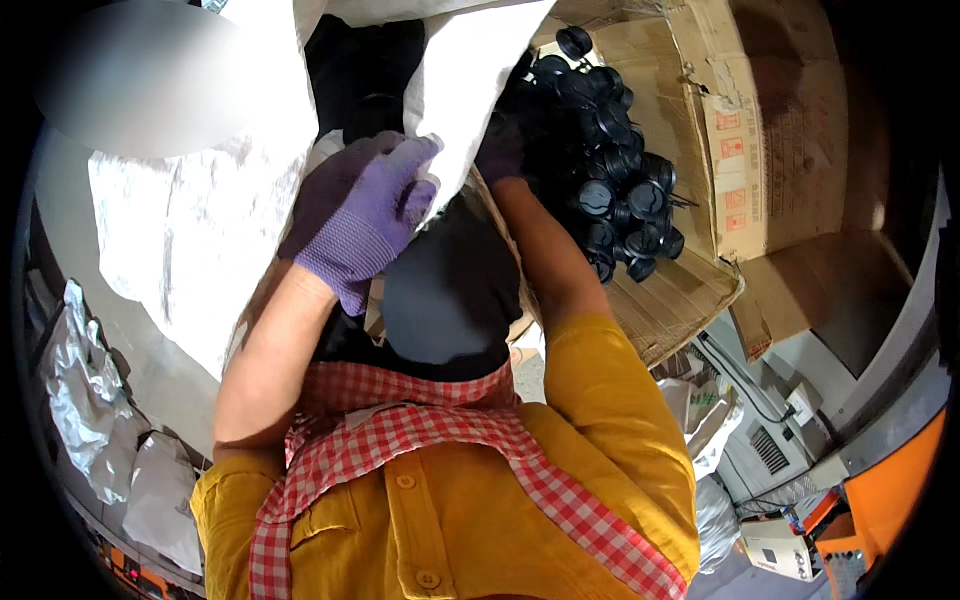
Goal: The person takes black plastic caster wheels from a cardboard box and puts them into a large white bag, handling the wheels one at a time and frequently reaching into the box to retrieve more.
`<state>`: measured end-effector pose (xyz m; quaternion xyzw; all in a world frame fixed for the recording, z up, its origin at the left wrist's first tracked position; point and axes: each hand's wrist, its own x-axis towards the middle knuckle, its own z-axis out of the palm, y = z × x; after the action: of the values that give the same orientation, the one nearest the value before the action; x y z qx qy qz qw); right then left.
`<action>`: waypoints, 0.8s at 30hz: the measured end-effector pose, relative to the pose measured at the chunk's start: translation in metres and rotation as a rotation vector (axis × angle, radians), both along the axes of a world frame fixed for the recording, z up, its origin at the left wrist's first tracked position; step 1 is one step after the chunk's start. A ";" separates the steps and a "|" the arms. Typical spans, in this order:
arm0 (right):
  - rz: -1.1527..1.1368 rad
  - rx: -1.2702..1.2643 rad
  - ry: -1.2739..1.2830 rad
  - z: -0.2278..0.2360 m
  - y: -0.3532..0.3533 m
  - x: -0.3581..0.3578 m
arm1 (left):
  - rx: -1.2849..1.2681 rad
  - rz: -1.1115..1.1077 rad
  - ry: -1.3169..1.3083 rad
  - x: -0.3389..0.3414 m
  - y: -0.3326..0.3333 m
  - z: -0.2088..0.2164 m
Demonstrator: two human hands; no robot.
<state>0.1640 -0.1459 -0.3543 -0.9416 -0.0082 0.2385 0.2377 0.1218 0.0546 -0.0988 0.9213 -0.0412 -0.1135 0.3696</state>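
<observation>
My left hand, in a purple knitted glove, is closed on the edge of a large white sack. The sack's mouth gapes, and black material shows inside it. Over to the right, my right hand reaches down behind a cardboard edge, also gloved in purple. Deep shadow hides its fingers, so what they touch cannot be made out. Beside it lies a heap of black round plastic caps with short stems, piled in an open cardboard box.
Another cardboard box with red printed symbols stands at the far right. Silvery plastic bags and a white sack lie at the lower left. A small white carton and cables are at the lower right, near an orange panel.
</observation>
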 end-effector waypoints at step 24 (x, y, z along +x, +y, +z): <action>-0.735 1.367 -0.286 0.302 -0.034 -0.142 | -0.741 0.113 -0.332 -0.057 -0.067 0.075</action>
<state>0.0221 -0.1796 -0.0528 -0.5504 0.1283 -0.0367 0.8241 0.0649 -0.0122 -0.0236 0.7324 -0.0876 0.0798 0.6705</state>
